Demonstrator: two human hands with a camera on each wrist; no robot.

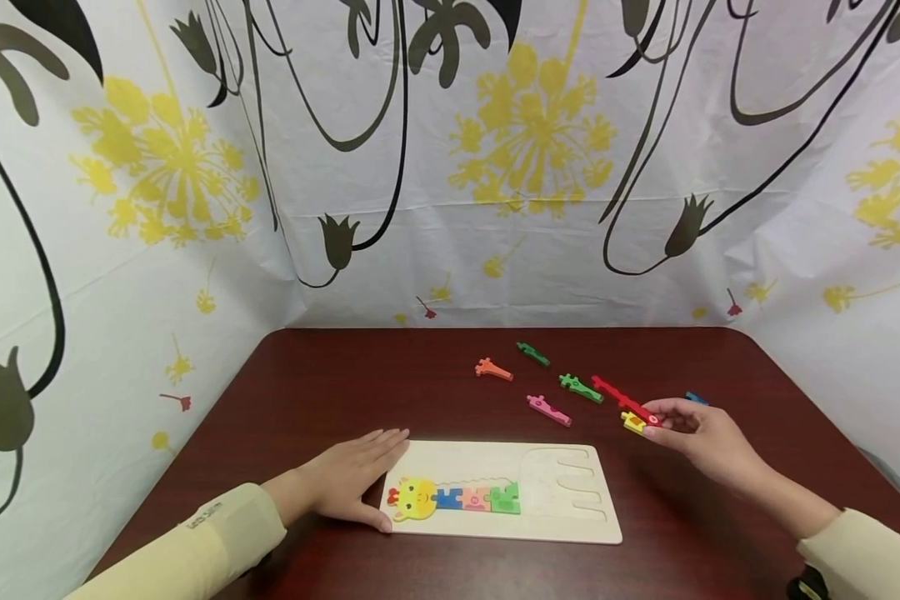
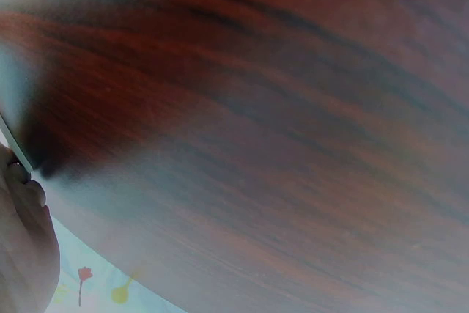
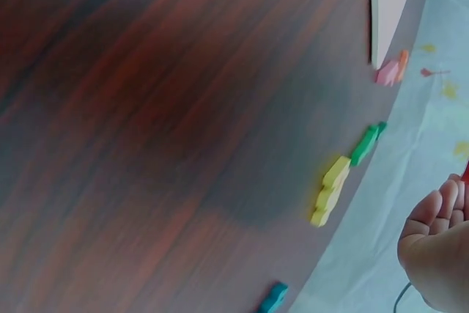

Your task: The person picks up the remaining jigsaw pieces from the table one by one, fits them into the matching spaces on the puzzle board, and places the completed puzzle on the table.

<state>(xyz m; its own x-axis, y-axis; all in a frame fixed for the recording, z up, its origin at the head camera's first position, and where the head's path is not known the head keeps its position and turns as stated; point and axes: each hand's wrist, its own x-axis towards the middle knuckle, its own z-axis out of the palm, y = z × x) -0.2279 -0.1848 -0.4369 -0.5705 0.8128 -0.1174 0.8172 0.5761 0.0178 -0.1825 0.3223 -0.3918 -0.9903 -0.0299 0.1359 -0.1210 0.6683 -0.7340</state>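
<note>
My left hand (image 1: 352, 479) rests at the left end of a pale wooden puzzle board (image 1: 487, 527), fingers straight and thumb at the near corner. The left wrist view shows only part of that hand (image 2: 26, 236). In the board lie a yellow giraffe head (image 1: 416, 498) and blue, pink and green body pieces (image 1: 476, 499); outlined recesses to the right hold no pieces. My right hand (image 1: 712, 437) pinches one end of a long red puzzle piece (image 1: 618, 396). Below it a yellow piece (image 3: 331, 190) lies on the table.
Beyond the board lie loose pink (image 1: 548, 410), orange (image 1: 493, 369), green (image 1: 581, 387) and dark green (image 1: 532, 353) pieces. A blue piece (image 1: 696, 398) sits partly behind my right hand. Patterned white cloth (image 1: 435, 250) hangs around the brown table (image 1: 360, 392).
</note>
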